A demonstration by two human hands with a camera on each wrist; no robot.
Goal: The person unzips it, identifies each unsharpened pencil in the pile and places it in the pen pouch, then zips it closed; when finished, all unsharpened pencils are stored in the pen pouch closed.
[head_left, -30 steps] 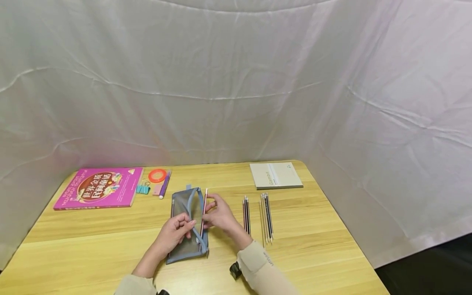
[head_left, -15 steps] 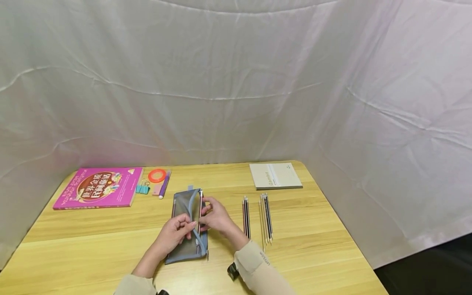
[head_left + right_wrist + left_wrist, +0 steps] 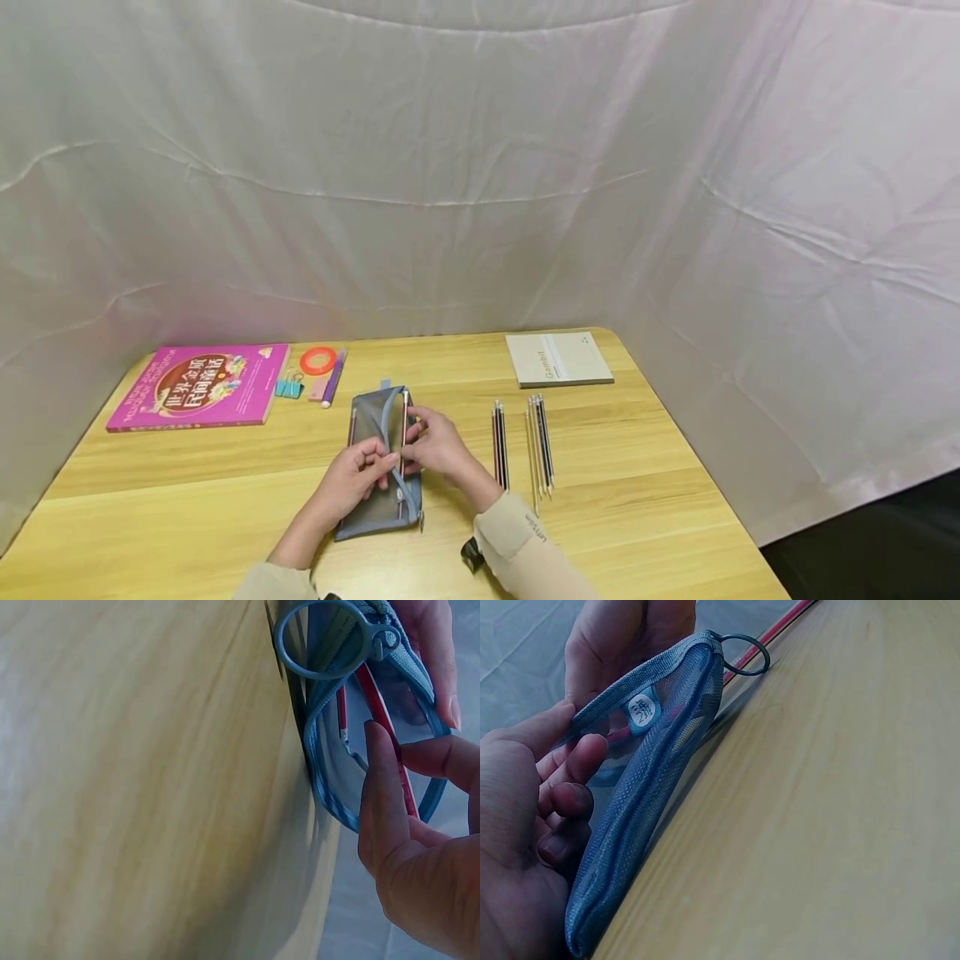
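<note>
A grey-blue mesh zip pouch (image 3: 369,418) lies on the wooden table with its zipper undone. My left hand (image 3: 349,479) pinches one edge of the opening between thumb and fingers; the left wrist view shows that blue edge band (image 3: 622,694) lifted. With thumb and fingertips, my right hand (image 3: 441,448) holds a red pencil (image 3: 379,705) that reaches into the opening. A second red pencil (image 3: 342,712) shows inside the pouch in the right wrist view. A round zip-pull ring (image 3: 280,641) hangs at the near end.
Right of the pouch lie two groups of pencils, one dark bunch (image 3: 499,442) and another bunch (image 3: 543,442). A notebook (image 3: 562,358) is at the back right. A pink book (image 3: 247,400), orange tape roll (image 3: 318,360), teal binder clips (image 3: 288,387) and purple marker (image 3: 334,379) lie left.
My right hand has moved slightly left and down, bringing the red pencil from beside the opening into the pouch. My left hand keeps its pinch on the edge.
</note>
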